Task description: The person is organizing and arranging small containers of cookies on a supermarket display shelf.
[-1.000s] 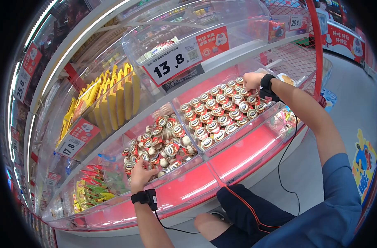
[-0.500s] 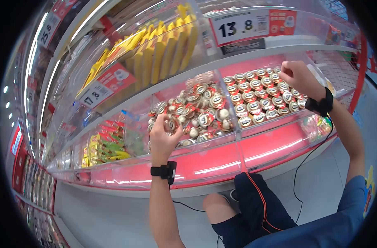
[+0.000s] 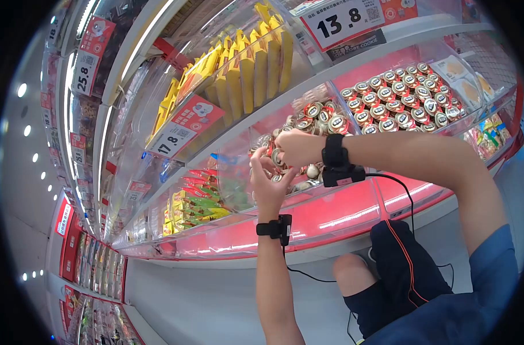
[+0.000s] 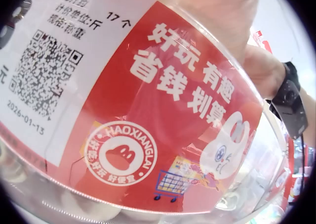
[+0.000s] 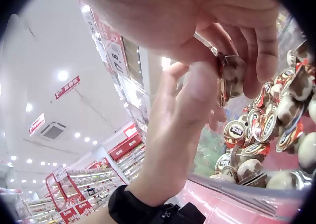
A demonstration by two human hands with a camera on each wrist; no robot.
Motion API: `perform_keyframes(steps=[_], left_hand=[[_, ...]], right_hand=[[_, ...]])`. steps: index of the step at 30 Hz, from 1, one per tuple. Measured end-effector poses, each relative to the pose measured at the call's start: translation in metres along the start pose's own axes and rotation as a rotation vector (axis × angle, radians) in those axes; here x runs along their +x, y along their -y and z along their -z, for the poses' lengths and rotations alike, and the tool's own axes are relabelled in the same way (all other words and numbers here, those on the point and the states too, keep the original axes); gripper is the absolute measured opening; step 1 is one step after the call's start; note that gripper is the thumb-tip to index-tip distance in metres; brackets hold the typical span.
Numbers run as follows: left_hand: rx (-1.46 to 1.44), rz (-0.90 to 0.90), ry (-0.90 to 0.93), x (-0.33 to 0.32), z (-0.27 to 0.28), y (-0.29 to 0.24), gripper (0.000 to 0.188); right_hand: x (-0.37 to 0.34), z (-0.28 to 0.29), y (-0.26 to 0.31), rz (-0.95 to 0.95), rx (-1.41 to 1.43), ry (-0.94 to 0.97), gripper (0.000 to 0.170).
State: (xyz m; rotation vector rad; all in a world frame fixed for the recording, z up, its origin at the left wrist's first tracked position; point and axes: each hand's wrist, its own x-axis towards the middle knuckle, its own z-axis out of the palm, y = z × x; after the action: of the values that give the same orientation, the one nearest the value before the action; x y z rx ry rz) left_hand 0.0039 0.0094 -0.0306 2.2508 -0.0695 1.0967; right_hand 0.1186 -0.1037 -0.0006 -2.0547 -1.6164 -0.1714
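A small foil-lidded cup (image 3: pixel 278 156) (image 5: pixel 233 77) is between the two hands, above the bin of jumbled cups (image 3: pixel 326 114). From below, the left hand (image 3: pixel 269 188) (image 5: pixel 165 135) pinches it, thumb by the lid. The right hand (image 3: pixel 301 147) (image 5: pixel 197 16) comes in from the right with fingers curled round the same cup, partly hiding it. In the left wrist view, a red-and-white label (image 4: pixel 163 100) behind clear plastic covers most of the picture; the cup does not show there.
Rows of upright cups (image 3: pixel 397 103) fill the compartment on the right. Yellow packets (image 3: pixel 250 75) stand in a clear bin above, with a price card (image 3: pixel 184 126) on its front. Small red, green and yellow packs (image 3: pixel 196 204) lie at the left. A clear front wall edges the bins.
The right hand has moved left from the rows of cups to the left hand and now grips the cup there. The head view has shifted, showing more of the aisle at the left.
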Motion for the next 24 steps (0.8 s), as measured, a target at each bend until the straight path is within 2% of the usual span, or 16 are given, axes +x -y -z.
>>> perform_keyframes(steps=[1, 3, 4, 5, 6, 7, 8, 10, 11, 12, 15, 17, 19, 21, 24], left_hand=[[-0.071, -0.001, -0.017, 0.001, 0.000, -0.001, 0.041], [-0.145, 0.139, -0.054, 0.005, 0.002, 0.003, 0.034], [-0.185, 0.211, -0.079, 0.007, 0.003, 0.007, 0.030], [-0.035, 0.219, -0.054, 0.006, 0.002, 0.018, 0.028], [0.114, 0.226, -0.028, 0.005, -0.002, 0.035, 0.026], [0.262, 0.231, -0.002, 0.005, -0.006, 0.046, 0.025], [0.284, 0.357, 0.092, 0.008, -0.004, 0.030, 0.021], [0.405, 0.447, 0.218, 0.007, -0.003, 0.031, 0.023], [0.459, 0.482, 0.290, 0.009, -0.004, 0.032, 0.024], [0.507, 0.530, 0.339, 0.012, -0.004, 0.027, 0.025], [0.555, 0.580, 0.397, 0.011, -0.005, 0.029, 0.023], [0.580, 0.646, 0.428, 0.013, -0.003, 0.020, 0.022], [0.626, 0.633, 0.400, 0.010, -0.005, 0.016, 0.022], [0.692, 0.624, 0.384, 0.010, -0.003, -0.004, 0.022], [0.681, 0.655, 0.396, 0.005, -0.007, 0.028, 0.025]], right_hand=[[-0.007, 0.009, 0.000, 0.016, -0.045, -0.084, 0.023], [-0.037, 0.041, 0.001, -0.352, 0.553, -0.013, 0.020], [-0.059, 0.051, 0.000, -0.317, 0.811, -0.030, 0.020], [-0.080, 0.069, 0.003, -0.482, 0.929, 0.011, 0.019], [-0.102, 0.078, 0.001, -0.473, 0.989, -0.027, 0.019], [-0.125, 0.091, -0.002, -0.424, 1.071, 0.014, 0.018], [-0.144, 0.101, -0.001, -0.456, 1.149, -0.079, 0.018], [-0.173, 0.124, -0.006, -0.516, 1.084, -0.217, 0.020], [-0.187, 0.134, -0.041, -0.397, 1.044, -0.182, 0.021], [-0.193, 0.146, -0.039, -0.519, 0.972, -0.344, 0.021], [-0.215, 0.187, -0.100, -0.628, 0.600, -0.296, 0.024], [-0.229, 0.199, -0.150, -0.671, 0.339, -0.365, 0.029], [-0.230, 0.205, -0.167, -0.743, 0.302, -0.466, 0.026], [-0.220, 0.205, -0.204, -0.831, 0.230, -0.351, 0.025], [-0.204, 0.201, -0.223, -0.906, 0.122, -0.225, 0.025]])
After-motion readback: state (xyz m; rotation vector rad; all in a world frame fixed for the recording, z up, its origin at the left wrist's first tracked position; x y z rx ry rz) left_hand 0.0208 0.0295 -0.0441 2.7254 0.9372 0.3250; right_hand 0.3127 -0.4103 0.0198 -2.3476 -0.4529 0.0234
